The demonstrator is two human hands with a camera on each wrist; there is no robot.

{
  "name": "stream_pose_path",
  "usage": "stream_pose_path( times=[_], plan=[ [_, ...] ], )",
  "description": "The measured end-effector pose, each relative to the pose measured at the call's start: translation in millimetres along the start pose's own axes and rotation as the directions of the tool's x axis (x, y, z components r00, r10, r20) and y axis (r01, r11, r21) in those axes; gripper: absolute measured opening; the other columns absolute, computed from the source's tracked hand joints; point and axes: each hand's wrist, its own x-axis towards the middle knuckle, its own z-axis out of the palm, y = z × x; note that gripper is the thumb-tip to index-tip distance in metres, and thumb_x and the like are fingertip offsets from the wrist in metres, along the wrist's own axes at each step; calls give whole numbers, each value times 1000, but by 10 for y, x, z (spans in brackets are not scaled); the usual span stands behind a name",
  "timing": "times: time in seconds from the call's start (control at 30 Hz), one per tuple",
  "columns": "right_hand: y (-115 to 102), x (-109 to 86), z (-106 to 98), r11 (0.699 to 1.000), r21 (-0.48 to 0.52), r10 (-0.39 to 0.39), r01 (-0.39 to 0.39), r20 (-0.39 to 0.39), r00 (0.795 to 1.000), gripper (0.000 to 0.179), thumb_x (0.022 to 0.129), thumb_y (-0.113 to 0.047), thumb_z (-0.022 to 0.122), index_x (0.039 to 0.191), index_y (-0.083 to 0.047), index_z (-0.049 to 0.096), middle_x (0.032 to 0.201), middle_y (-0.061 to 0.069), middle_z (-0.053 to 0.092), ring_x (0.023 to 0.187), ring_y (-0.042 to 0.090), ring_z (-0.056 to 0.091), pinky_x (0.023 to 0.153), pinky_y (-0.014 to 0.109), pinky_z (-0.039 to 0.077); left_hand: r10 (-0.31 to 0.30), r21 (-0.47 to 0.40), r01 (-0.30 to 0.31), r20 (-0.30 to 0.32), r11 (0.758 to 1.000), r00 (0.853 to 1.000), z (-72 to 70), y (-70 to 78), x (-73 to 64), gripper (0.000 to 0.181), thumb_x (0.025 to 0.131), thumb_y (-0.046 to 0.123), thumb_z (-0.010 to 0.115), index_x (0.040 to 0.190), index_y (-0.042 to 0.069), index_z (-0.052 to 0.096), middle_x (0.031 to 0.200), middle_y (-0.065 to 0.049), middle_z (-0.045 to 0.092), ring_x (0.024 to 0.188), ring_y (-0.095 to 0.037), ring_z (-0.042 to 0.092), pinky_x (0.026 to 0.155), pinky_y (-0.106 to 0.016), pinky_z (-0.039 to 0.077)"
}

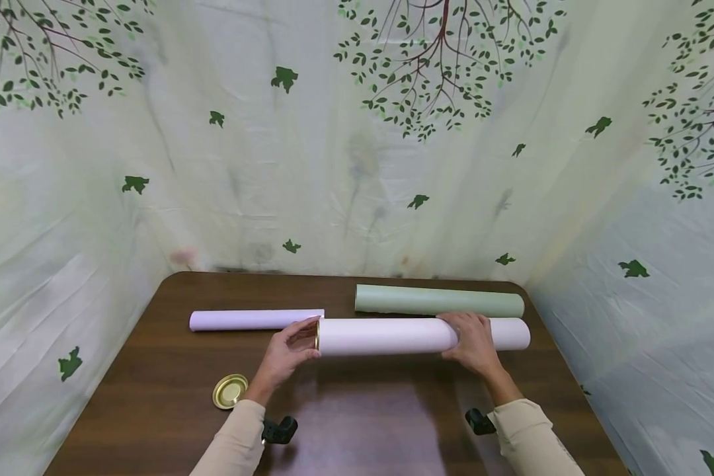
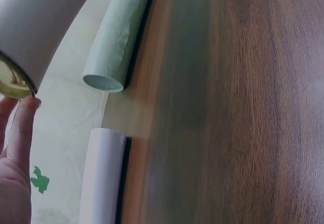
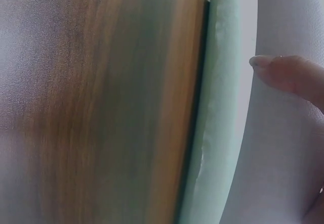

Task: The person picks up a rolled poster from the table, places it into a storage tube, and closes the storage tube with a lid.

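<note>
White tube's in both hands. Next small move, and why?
I'd probably free the left hand and reach for the gold lid: it lies on the table on that side, while the right hand grips the white tube, perhaps enough to steady it alone.

Brown wood-grain tabletop (image 1: pixel 143 396) here, pale green cylindrical tube (image 1: pixel 440 300) lying around 1 o'clock, plus a whitish leaf-printed sheet (image 1: pixel 309 152) hanging past 12 o'clock.
</note>
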Motion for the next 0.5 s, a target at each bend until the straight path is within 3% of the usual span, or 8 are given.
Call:
stream_pose_path(
  times=[0.27,0.4,0.5],
  plan=[
    [-1,12,-11,1000,-2,-6,6,5,1000,72,47,-14,95,114,-8,69,114,11,68,107,34,55,92,53,31,-63,34,64,-21,997,998,19,21,10,69,71,-12,76,132,-18,44,121,-37,52,103,-5,60,90,-32,50],
    [5,4,-14,1000,3,0,0,11,1000,72,48,-13,95,114,-8,69,114,11,68,108,34,55,92,53,30,-51,70,51,-7,996,999,14,2,4,66,71,-13,75,130,-18,46,124,-37,50,104,-7,59,90,-39,49],
    [14,-1,-11,1000,4,-1,1,11,1000,72,48,-13,95,114,-8,69,113,11,68,107,35,55,92,53,30,-45,75,45,-7,996,999,17,-8,0,66,70,-12,76,130,-17,47,125,-35,48,106,-8,58,90,-38,50]
  ],
)
